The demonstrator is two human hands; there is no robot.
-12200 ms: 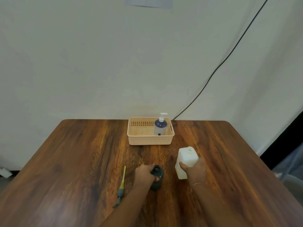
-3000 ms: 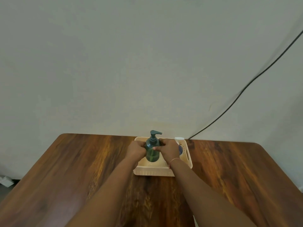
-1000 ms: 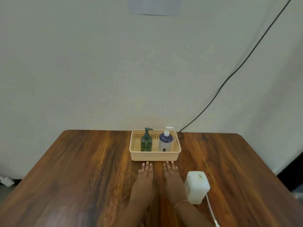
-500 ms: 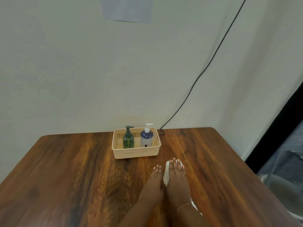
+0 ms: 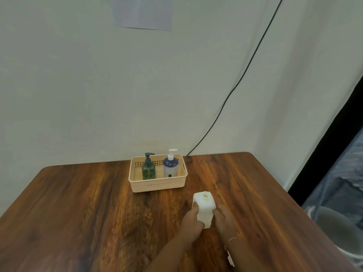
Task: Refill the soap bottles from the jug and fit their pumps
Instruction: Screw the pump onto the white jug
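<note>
Soap bottles, two of them, stand upright side by side in one peach plastic basket (image 5: 157, 186) with a lattice wall, at about 12 o'clock from the hands, near the far edge of the table. One green bottle (image 5: 148, 170) is see-through, round-shouldered, with a dark pump fitted; just at its 3 o'clock one bottle has a dark blue shoulder and pale body (image 5: 170, 168), with a white pump on top. Which of the two touches the basket wall I cannot tell

One white jug (image 5: 204, 209), boxy and matte plastic, stands on the wooden table (image 5: 78, 213) at 5 o'clock from the basket, well apart from it; a small round opening shows in its top face. Two hands hold it between them: the left hand (image 5: 191, 220) presses its fingers against the jug's 9 o'clock side, the right hand (image 5: 224, 219) against its 3 o'clock side, both grasping it. A thin bangle (image 5: 232, 238) circles the right wrist

The tabletop is glossy, dark brown with streaked grain and rounded corners. One black cable (image 5: 243, 75) runs down the pale wall to the table's back edge, and one sheet of paper (image 5: 142, 12) hangs at the top
</note>
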